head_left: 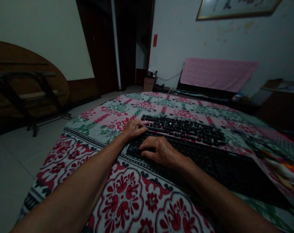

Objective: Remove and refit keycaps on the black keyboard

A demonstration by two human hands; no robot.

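Together, two bare hands work at a black keyboard point(205, 161) that lies flat along the near edge of a patterned cloth point(122, 197), its plainer end reaching away to the right. The right hand point(162, 150) bends over the left end, half curled, thumb and fingertips close together at the surface; whether anything is pinched between them cannot be told in the dim light. Just beyond, the left hand point(133, 128) is loosely closed, its thumb against or just beside the tip of a long dark bar point(156, 129); a firm grip on it cannot be confirmed. Past the bar, loose keycaps point(183, 126) spread in rough rows across the cloth.

The keyboard looks stiff and fairly light, best steadied by its rim against the soft cover. The caps appear small, hard and easily scattered, suited to a fingertip pinch on their sides; the slim bar would likely want holding near its middle, lest it flex.

Farther off, a pink towel point(219, 74) drapes a dark object by the wall, below a framed picture point(239, 11). At left leans a rounded tabletop point(27, 64) with folded legs.
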